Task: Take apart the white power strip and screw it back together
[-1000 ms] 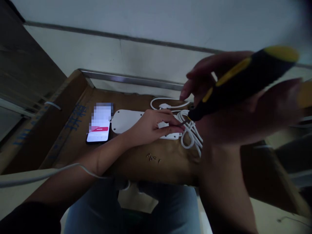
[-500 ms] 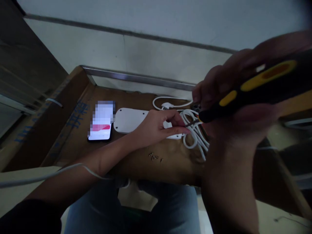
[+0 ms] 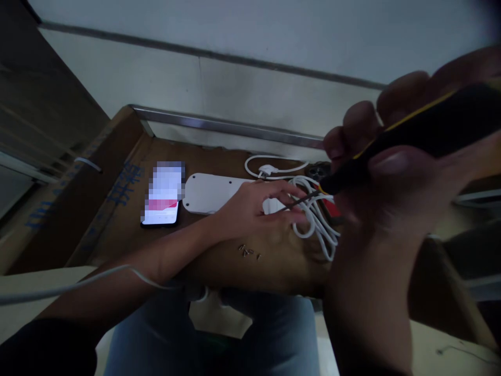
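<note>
A white power strip (image 3: 211, 193) with screw holes lies face down on the brown cardboard. My left hand (image 3: 254, 206) rests across its right part, thumb and fingers curled about that end. Between the left fingertips sits the tip of a screwdriver (image 3: 395, 138), its dark shaft slanting down from a black and yellow handle. My right hand (image 3: 395, 172) wraps that handle, close to the camera. What lies under the screwdriver tip is too small to make out. Several small screws (image 3: 246, 251) are scattered on the cardboard nearer to me.
A lit phone (image 3: 161, 193) lies left of the strip. White cord (image 3: 315, 222) is coiled at the right, its plug (image 3: 268, 169) behind the strip. A dark object with round lenses (image 3: 318, 171) sits beyond the coil. Cardboard walls (image 3: 105, 183) rise at the left.
My right hand has turned the screwdriver handle and shifted slightly right. My left fingertips have parted a little around the screwdriver tip. More of the dark object behind the cord shows.
</note>
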{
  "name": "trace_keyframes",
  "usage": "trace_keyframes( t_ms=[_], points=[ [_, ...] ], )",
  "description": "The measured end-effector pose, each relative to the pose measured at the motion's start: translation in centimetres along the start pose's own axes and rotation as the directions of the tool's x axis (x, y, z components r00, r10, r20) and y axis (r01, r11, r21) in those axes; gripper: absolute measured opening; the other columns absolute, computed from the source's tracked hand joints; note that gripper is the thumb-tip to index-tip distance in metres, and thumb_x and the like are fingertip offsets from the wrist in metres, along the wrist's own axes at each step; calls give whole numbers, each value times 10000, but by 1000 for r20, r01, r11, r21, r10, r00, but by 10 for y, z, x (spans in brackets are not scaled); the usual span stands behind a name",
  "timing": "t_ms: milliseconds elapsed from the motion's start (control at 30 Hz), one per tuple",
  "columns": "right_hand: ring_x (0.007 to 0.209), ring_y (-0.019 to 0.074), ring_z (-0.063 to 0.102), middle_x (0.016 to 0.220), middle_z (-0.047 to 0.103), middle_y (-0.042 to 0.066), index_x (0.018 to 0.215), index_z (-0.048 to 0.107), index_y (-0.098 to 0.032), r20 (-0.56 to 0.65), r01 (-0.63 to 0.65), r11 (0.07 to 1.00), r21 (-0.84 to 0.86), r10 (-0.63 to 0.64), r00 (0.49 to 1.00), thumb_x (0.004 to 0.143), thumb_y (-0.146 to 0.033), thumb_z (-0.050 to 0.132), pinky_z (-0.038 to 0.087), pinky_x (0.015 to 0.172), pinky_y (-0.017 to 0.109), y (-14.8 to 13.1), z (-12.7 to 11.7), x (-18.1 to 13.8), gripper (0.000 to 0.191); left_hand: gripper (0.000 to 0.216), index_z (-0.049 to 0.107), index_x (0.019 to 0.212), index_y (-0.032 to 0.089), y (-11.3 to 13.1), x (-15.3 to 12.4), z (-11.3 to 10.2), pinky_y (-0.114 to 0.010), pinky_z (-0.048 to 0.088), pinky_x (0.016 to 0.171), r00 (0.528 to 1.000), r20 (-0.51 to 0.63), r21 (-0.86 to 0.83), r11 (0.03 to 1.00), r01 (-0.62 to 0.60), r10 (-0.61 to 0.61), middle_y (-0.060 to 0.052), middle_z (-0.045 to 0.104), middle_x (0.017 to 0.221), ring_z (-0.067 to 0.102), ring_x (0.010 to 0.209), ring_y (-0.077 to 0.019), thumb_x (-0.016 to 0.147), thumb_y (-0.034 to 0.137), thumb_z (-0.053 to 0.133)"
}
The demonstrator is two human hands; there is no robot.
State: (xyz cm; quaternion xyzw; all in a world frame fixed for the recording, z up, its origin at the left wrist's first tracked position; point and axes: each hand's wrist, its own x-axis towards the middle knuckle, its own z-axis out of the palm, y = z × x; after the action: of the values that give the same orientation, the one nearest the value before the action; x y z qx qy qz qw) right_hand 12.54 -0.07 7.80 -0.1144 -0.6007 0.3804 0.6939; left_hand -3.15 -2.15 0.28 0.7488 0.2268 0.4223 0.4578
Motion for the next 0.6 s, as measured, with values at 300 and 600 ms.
trace_keyframes(
  t_ms=[300,600],
  points=[
    [727,78,625,1015,656,-28,989,668,-223,-19,-204,978,-50,203,979,625,-419,849,482,541,244,-18,6,0,451,275,675,856,171,-10,1,6,-260,559,801,986,-44,-87,984,156,-160,-29,748,898,711,875,-146,876,424,782],
    [552,58,474,713,458,-63,848,410,-179,-48,26,997,-75,-29,998,552,-319,918,411,473,279,-8,4,-1,605,187,746,1035,181,-2,2,-5,-295,551,980,995,100,-7,1000,-18,18,-56,795,1087,737,1062,-169,995,330,641]
  ],
)
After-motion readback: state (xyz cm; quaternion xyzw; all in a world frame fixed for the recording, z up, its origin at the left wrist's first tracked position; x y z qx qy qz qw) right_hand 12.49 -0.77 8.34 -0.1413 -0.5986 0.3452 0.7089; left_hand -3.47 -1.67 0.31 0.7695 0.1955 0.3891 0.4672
